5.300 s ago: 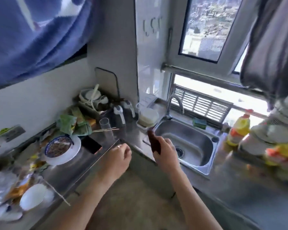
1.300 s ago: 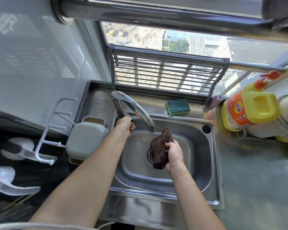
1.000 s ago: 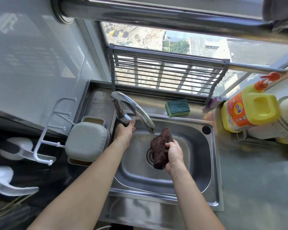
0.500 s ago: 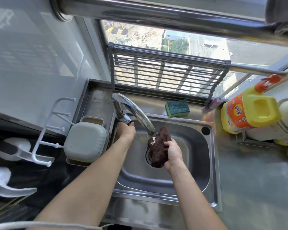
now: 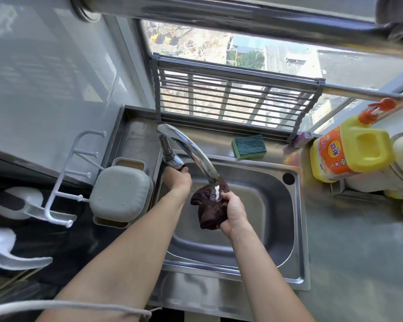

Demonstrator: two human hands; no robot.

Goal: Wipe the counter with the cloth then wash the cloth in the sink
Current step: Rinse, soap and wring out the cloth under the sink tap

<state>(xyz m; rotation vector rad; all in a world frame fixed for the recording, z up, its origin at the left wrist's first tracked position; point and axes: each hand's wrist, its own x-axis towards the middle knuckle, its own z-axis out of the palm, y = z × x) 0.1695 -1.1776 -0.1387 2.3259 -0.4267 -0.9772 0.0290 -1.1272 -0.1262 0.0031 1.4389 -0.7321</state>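
Note:
A dark brown cloth hangs bunched over the steel sink, gripped by my right hand. Water runs from the spout of the curved chrome tap onto the top of the cloth. My left hand grips the tap's lever at the sink's back left corner. The grey counter stretches to the right of the sink.
A green sponge lies on the ledge behind the sink. A yellow detergent jug stands at the right. A grey lidded box and a white hook rack sit left of the sink. A metal grille leans at the window.
My left hand pulled the tap lever and water started flowing. My right hand lifted the cloth up under the spout, so the stream now hits it.

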